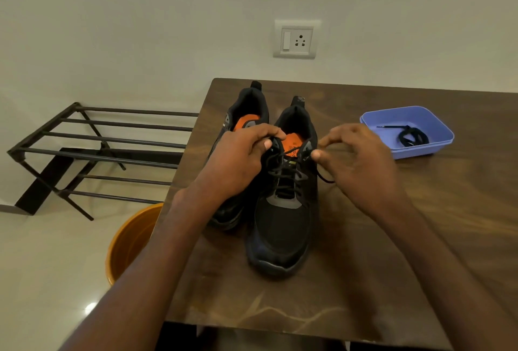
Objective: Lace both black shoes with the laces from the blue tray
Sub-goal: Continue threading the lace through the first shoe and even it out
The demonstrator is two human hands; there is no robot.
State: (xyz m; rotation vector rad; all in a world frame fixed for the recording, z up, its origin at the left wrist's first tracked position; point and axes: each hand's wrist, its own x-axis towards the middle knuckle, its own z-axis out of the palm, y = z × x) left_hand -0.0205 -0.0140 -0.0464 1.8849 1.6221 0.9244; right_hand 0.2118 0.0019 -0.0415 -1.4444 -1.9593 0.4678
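Note:
Two black shoes with orange insoles stand side by side on the brown table, toes toward me. The right shoe carries a black lace crossed through its eyelets. My left hand pinches one lace end at the shoe's top left eyelets. My right hand pinches the other end at the top right, and a loop of lace hangs beneath it. The left shoe is mostly hidden behind my left hand. A blue tray at the right holds a coiled black lace.
The table's left edge runs beside an orange bucket on the floor. A black metal rack stands farther left against the wall. A wall socket sits above the table.

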